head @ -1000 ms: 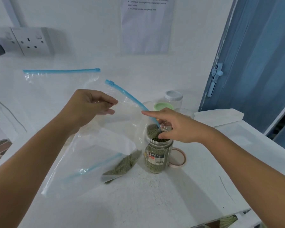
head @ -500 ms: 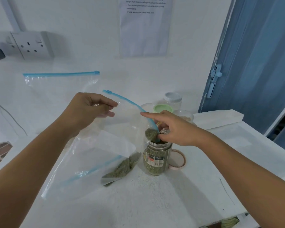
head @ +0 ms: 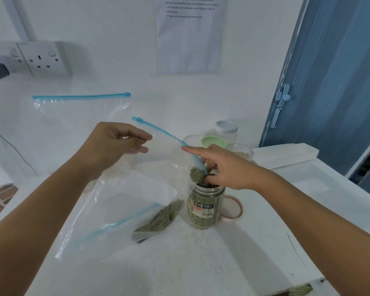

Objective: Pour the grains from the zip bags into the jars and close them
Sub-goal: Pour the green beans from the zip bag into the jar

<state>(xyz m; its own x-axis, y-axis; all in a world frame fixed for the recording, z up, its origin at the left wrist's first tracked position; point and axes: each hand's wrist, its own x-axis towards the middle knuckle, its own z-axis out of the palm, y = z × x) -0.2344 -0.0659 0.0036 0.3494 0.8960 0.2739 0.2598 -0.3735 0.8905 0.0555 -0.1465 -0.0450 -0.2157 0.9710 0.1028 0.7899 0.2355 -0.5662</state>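
Observation:
A clear zip bag (head: 169, 159) with a blue zip strip is tipped over an open jar (head: 204, 207) of green grains. A clump of grains sits in the bag's corner at the jar mouth. My left hand (head: 113, 144) pinches the bag's upper edge. My right hand (head: 226, 167) pinches the bag's corner at the jar rim, index finger stretched along the zip. Another zip bag (head: 120, 212) lies on the table with green grains in its lower corner. The jar's pinkish lid (head: 233, 210) lies just right of the jar.
An empty zip bag (head: 79, 112) leans at the back left. Behind the jar stand a green-lidded jar (head: 214, 143), a white-lidded jar (head: 226, 128) and an open tub (head: 241, 150). A white box (head: 286, 153) lies at the right. The white table (head: 201, 263) ends at front right.
The bag's zip edge has dropped lower toward the jar, and the clump of grains has slid into the bag's corner at the jar mouth. Both hands keep their grips.

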